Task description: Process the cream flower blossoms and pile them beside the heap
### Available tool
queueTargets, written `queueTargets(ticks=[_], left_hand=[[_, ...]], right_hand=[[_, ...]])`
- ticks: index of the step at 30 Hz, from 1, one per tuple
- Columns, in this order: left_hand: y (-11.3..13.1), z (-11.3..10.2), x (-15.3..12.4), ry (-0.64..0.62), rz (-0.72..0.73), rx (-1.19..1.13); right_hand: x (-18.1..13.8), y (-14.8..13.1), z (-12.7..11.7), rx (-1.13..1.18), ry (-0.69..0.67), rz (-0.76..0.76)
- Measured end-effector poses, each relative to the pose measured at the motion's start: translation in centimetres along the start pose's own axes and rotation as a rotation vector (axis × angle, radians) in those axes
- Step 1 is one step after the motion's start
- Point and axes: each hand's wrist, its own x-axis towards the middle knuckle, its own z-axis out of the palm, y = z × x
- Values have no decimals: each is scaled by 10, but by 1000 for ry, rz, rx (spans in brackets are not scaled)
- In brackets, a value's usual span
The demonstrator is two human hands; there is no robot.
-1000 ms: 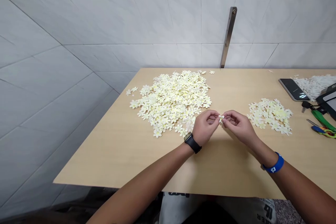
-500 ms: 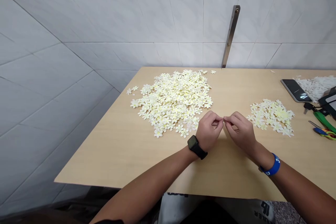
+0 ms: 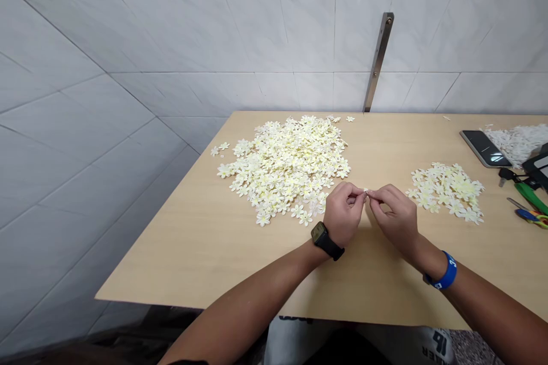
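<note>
My left hand point(image 3: 343, 214), with a black watch on its wrist, is closed in a pinch at the tips of thumb and forefinger. Facing it, my right hand point(image 3: 394, 214) pinches in the same way, a blue band round its wrist. Between the meeting fingertips a tiny part of a small white flower point(image 3: 366, 190) shows; the fingers hide most of it. Just beyond my left hand spreads a large heap of white artificial flowers point(image 3: 291, 162) with yellow centres. A smaller pile of such flowers point(image 3: 447, 191) lies to the right of my right hand.
At the table's point(image 3: 192, 256) right side lie a phone point(image 3: 483, 147), a mound of thin white pieces point(image 3: 520, 142), a green-handled tool point(image 3: 531, 196) and scissors point(image 3: 531, 215) with blue and yellow handles. A tiled wall point(image 3: 274, 28) with a metal bracket point(image 3: 378, 63) stands behind.
A bit of the white flower now shows above the pinched fingertips. Both hands keep nearly the same place, and the whole view has shifted slightly.
</note>
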Motion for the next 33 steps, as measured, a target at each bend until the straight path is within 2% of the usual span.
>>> queueTargets(ticks=[3, 5, 7, 9, 11, 14, 18, 25, 28, 33], left_hand=[[-4, -1, 5, 16, -17, -55], [-8, -3, 11, -22, -93, -187], [-12, -5, 17, -75, -215, -333], [-14, -7, 21, -166, -276, -413], [-14, -9, 23, -245, -289, -444], [-12, -10, 21, -317, -266, -431], [-10, -11, 18, -330, -225, -362], [-10, -10, 15, -285, -115, -240], [-11, -9, 15, -300, -114, -285], [-13, -11, 17, -319, -187, -368]], right_hand=[[-1, 1, 0, -62, -85, -54], [1, 3, -1, 25, -133, -41], [6, 6, -5, 198, -149, 80], [12, 10, -10, 425, -172, 284], [17, 14, -15, 626, -222, 462], [21, 18, -19, 740, -304, 577], [19, 15, -18, 729, -339, 627], [15, 11, -14, 723, -315, 639], [16, 13, -14, 777, -311, 642], [20, 16, -20, 813, -402, 647]])
